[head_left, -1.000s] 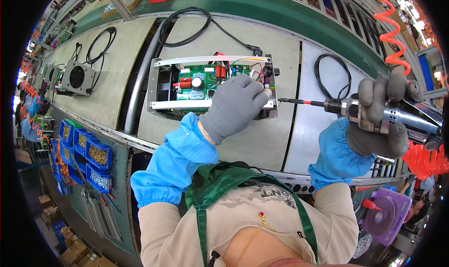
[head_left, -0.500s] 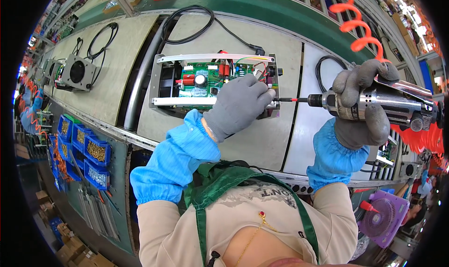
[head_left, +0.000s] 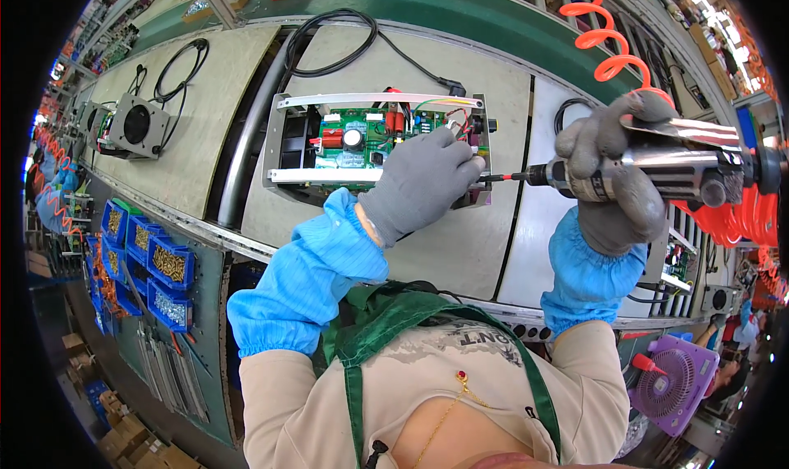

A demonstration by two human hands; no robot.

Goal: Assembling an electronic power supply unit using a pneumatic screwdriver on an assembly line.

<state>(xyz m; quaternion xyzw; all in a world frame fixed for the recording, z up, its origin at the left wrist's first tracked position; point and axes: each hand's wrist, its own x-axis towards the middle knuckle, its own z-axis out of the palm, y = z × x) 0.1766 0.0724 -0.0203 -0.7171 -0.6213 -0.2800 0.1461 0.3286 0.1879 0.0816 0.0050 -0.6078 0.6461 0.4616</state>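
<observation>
An open-frame electronic unit (head_left: 283, 175) with silver rails, a green circuit board (head_left: 335, 158) and a black fan lies before me. My left hand (head_left: 423, 177), in a grey glove, lies over its near right part with fingers curled at the end panel; whatever the fingertips pinch is hidden. My right hand (head_left: 612, 173), gloved too, is wrapped round a silver pneumatic screwdriver (head_left: 682, 169), held level. Its slim bit (head_left: 508, 176) points left, and the tip meets the unit's right end beside my left fingers. I cannot make out a screw there.
A coiled orange air hose (head_left: 604, 37) hangs above the screwdriver. Behind the unit loops a black power cable (head_left: 329, 73). Another fan unit (head_left: 136, 128) stands to the left. Blue bins (head_left: 170, 263) of screws sit at lower left. At lower right is a purple fan (head_left: 674, 383).
My right hand and the screwdriver have shifted left, closer to the unit, and less of the bit shows. The orange hose has swung left with them. My left hand has hardly moved.
</observation>
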